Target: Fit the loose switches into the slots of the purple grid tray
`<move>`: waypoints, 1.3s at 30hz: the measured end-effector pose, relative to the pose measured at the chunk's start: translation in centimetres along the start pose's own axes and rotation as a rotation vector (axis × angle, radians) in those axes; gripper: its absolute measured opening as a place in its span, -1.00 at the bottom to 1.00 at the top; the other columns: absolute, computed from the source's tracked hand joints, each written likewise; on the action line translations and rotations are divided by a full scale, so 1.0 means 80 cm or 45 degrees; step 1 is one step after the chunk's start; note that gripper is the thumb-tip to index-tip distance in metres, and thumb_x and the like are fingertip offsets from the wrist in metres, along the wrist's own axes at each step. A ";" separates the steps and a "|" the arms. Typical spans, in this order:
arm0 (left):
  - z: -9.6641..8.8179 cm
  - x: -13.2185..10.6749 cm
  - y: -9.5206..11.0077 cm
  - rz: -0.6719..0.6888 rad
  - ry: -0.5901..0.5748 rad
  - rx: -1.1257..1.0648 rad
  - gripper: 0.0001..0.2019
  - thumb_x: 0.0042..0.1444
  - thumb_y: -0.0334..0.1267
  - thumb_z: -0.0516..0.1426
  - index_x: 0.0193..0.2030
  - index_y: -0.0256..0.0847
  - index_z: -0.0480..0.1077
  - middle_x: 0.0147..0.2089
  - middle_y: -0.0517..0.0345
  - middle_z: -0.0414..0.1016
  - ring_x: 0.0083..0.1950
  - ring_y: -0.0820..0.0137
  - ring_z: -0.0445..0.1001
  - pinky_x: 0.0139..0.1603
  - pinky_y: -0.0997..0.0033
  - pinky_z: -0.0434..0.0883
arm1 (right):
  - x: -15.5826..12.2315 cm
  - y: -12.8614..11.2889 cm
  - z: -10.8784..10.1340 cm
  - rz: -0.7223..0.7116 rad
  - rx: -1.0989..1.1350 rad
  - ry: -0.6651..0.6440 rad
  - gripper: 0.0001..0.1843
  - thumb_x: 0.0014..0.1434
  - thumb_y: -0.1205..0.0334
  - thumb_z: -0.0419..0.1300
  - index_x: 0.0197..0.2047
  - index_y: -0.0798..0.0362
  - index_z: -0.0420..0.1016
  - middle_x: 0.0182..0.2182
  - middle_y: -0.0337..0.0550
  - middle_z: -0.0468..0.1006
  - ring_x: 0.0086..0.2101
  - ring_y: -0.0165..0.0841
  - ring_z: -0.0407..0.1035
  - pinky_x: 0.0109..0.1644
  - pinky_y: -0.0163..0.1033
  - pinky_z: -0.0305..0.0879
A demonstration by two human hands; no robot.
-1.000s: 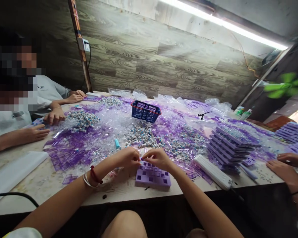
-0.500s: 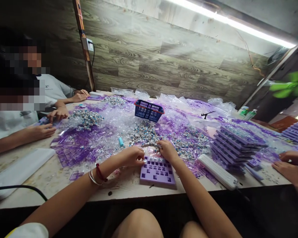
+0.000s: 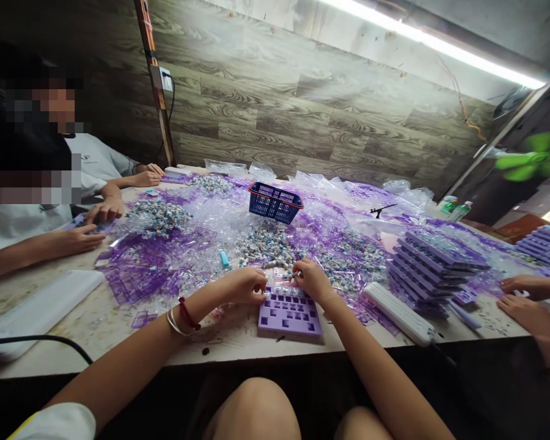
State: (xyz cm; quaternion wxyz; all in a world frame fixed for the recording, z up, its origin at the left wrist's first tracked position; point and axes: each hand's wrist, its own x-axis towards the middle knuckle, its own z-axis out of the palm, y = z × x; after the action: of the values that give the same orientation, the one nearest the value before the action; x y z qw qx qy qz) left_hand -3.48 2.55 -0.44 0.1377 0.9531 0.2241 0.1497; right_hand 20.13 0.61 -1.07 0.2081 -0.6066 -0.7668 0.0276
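Observation:
A purple tray with square holes (image 3: 288, 325) lies flat near the table's front edge, with small clear and whitish parts along its far rows. My left hand (image 3: 247, 285) is closed at the tray's far left corner, fingertips curled down; what they hold, if anything, is hidden. Over the far right side of the tray, my right hand (image 3: 312, 280) is pinched around a small whitish piece, too small to name. Just beyond both hands spreads a pile of small white and blue parts (image 3: 266, 244).
A dark blue basket (image 3: 275, 206) stands behind the pile. To the right are a white power strip (image 3: 398, 314) and stacked purple trays (image 3: 428, 275). Purple and clear plastic pieces (image 3: 146, 269) cover much of the table. Co-workers' hands (image 3: 82, 235) are at the left, others (image 3: 525, 302) at the right.
My right hand has shifted very slightly, staying pinched by the tray's far edge. The left hand stays at the corner. The whole view has tilted a little.

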 end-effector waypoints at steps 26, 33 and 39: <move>-0.014 -0.003 0.011 0.088 0.128 0.129 -0.78 0.00 -0.14 0.25 -0.30 -0.24 0.41 -0.33 0.16 0.45 -0.39 0.46 0.36 -0.37 0.51 0.26 | -0.040 -0.043 -0.040 0.008 0.803 0.264 -0.95 0.01 0.30 0.23 -0.38 0.06 0.48 -0.40 -0.16 0.54 -0.37 -0.34 0.46 -0.26 -0.23 0.42; 0.009 0.003 0.035 0.327 0.480 -0.176 -0.72 0.20 -0.27 0.11 0.04 -0.20 0.29 -0.02 -0.02 0.40 -0.03 0.36 0.41 -0.02 0.36 0.40 | -0.062 -0.077 -0.022 0.107 1.308 -0.056 -0.90 -0.10 0.28 0.27 -0.45 0.08 0.44 -0.50 -0.26 0.50 -0.46 -0.39 0.45 -0.40 -0.32 0.36; 0.020 0.003 0.033 0.336 0.487 -0.234 -0.84 0.23 -0.33 0.07 -0.08 -0.23 0.40 -0.08 0.00 0.43 -0.07 0.38 0.44 -0.03 0.37 0.42 | -0.062 -0.066 -0.013 0.246 1.438 -0.095 -0.76 -0.13 0.15 0.35 -0.39 0.08 0.46 -0.48 -0.25 0.52 -0.42 -0.37 0.45 -0.31 -0.27 0.37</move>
State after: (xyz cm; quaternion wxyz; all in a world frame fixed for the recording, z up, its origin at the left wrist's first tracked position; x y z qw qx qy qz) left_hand -1.68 0.12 -1.00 0.1582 0.9119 0.1050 0.3638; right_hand 16.49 -5.70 0.02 0.4691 -0.4673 -0.5811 0.4732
